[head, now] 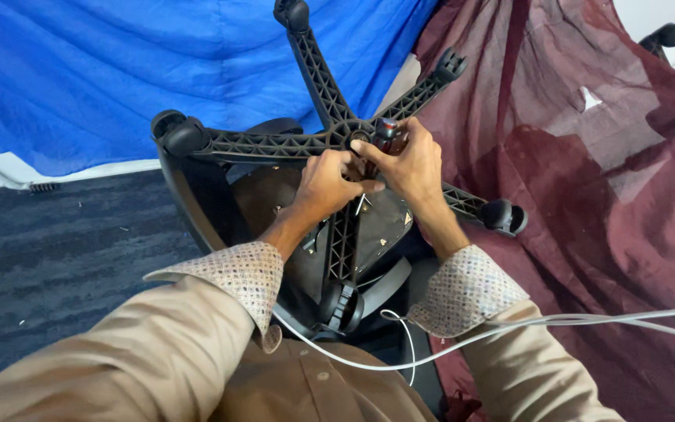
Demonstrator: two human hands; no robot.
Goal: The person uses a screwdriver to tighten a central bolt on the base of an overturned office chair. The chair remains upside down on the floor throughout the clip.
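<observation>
An upturned office chair lies in front of me, its black five-armed star base [275,144] facing up with castors [181,134] at some arm ends. My left hand [326,186] is closed on the central column just below the hub. My right hand [412,166] is wrapped around a dark reddish-brown tool [387,133] pressed at the hub. The two hands touch each other at the centre. The underside of the seat [380,227] shows beneath them. What the fingers grip on the column is hidden.
A blue cloth [119,70] hangs at the back left and a maroon cloth [587,195] drapes on the right. Dark grey carpet [56,258] covers the floor at left. A white cable [556,320] runs across my lap. Another chair's castor [669,33] shows top right.
</observation>
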